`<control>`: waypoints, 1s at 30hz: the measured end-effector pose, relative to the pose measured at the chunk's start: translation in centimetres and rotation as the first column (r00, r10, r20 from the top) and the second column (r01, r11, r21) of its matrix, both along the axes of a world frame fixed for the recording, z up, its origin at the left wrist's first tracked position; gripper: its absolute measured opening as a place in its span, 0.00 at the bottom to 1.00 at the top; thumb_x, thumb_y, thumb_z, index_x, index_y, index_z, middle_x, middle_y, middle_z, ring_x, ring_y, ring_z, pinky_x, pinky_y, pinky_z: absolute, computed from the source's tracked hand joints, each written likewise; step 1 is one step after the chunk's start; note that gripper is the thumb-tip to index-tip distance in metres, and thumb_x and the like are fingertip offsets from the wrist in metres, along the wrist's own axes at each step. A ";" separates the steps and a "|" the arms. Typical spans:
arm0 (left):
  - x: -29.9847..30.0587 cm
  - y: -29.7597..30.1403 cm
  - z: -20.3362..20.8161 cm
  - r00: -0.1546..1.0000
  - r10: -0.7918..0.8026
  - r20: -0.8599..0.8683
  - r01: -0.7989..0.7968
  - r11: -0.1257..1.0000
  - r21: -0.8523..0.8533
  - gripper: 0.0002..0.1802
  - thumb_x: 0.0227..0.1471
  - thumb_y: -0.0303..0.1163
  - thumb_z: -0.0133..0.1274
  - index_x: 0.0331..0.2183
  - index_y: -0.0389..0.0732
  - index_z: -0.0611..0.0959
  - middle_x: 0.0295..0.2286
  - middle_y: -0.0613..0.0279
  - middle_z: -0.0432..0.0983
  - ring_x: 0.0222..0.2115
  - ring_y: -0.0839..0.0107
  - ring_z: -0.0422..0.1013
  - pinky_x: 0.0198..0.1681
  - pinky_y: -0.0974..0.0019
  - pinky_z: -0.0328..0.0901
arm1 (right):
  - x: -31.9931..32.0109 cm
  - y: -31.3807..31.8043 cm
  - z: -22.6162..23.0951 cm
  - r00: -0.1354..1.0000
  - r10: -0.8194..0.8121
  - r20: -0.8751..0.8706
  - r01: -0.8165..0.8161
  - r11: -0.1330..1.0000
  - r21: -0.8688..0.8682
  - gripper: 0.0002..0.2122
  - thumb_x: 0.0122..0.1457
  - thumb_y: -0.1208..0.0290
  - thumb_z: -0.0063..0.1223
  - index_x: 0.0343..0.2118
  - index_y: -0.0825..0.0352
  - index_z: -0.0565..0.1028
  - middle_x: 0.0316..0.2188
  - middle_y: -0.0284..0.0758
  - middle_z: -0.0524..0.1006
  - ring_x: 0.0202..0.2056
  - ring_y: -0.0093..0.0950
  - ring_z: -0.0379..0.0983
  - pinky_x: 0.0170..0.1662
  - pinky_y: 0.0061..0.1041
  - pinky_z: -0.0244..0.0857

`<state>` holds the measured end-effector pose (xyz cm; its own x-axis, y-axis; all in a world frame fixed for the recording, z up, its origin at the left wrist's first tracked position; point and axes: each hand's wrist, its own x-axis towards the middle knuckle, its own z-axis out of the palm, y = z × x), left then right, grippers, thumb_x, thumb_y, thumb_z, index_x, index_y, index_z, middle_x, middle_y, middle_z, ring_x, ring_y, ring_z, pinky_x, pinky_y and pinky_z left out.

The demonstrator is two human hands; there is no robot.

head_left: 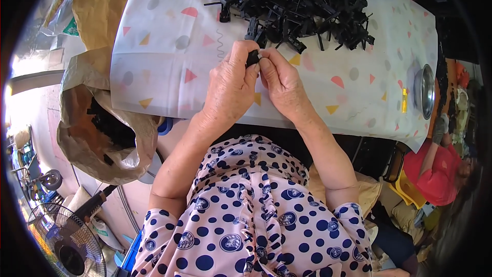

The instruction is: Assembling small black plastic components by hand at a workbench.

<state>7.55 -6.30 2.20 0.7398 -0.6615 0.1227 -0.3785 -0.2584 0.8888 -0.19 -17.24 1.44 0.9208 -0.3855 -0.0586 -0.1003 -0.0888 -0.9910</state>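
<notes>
Close together over the table's near half, both my hands are at one small black plastic part (252, 59). My left hand (231, 77) grips it between thumb and fingers. From the other side my right hand (281, 79) pinches at its end, where a tiny pale bit shows between the fingertips; I cannot make out what that bit is. Just beyond my fingers lies a large heap of similar black plastic parts (292, 7), many with thin rods sticking out. A few of these parts lie loose at the heap's left edge.
A patterned cloth (169, 72) covers the table. A metal bowl (424, 91) and a yellow object (405, 100) sit at its right edge. An open sack (72, 138) holding black pieces stands at the left, above a fan (66, 246). A person in red (433, 172) is at far right.
</notes>
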 end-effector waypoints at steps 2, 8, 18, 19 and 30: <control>-0.1 -0.1 -0.1 1.000 -0.006 -0.005 0.006 1.000 0.000 0.15 0.49 0.20 0.48 0.41 0.40 0.68 0.32 0.44 0.73 0.32 0.44 0.71 0.32 0.54 0.66 | -0.2 0.1 -0.6 1.000 -0.028 -0.014 0.028 1.000 0.009 0.08 0.66 0.69 0.41 0.40 0.67 0.69 0.19 0.24 0.64 0.21 0.13 0.57 0.25 0.13 0.53; 0.1 0.2 -1.5 0.981 -0.040 -0.191 0.009 0.988 -0.157 0.08 0.55 0.26 0.48 0.38 0.39 0.69 0.28 0.53 0.74 0.28 0.59 0.74 0.29 0.62 0.67 | -1.2 -2.2 -0.7 0.993 -0.045 0.111 0.082 0.928 -0.363 0.11 0.61 0.66 0.49 0.42 0.67 0.70 0.19 0.28 0.66 0.22 0.16 0.61 0.25 0.16 0.57; -0.6 0.3 -0.3 0.466 -0.248 -0.850 -0.093 0.941 -0.325 0.10 0.61 0.37 0.43 0.32 0.41 0.73 0.27 0.64 0.72 0.27 0.75 0.73 0.30 0.75 0.66 | -4.2 -9.8 0.1 0.972 -0.191 -0.139 0.033 0.691 -0.722 0.11 0.55 0.70 0.56 0.39 0.68 0.71 0.17 0.34 0.69 0.19 0.26 0.67 0.24 0.24 0.60; -0.7 0.2 -0.2 0.399 -0.277 -0.874 -0.085 0.938 -0.336 0.10 0.60 0.37 0.44 0.34 0.40 0.74 0.27 0.64 0.72 0.27 0.75 0.73 0.31 0.75 0.66 | -4.5 -10.2 0.7 0.970 -0.153 -0.191 0.039 0.866 -0.499 0.10 0.55 0.72 0.55 0.39 0.69 0.71 0.16 0.32 0.65 0.18 0.21 0.62 0.24 0.20 0.58; -0.6 -0.6 0.3 0.217 -0.469 -0.856 0.134 0.883 -0.450 0.28 0.57 0.49 0.47 0.47 0.33 0.73 0.26 0.59 0.72 0.16 0.78 0.62 0.18 0.78 0.54 | -5.3 -7.7 2.8 0.940 0.322 0.112 -0.048 0.451 -0.891 0.22 0.42 0.81 0.62 0.43 0.64 0.70 0.22 0.35 0.75 0.20 0.33 0.73 0.22 0.27 0.65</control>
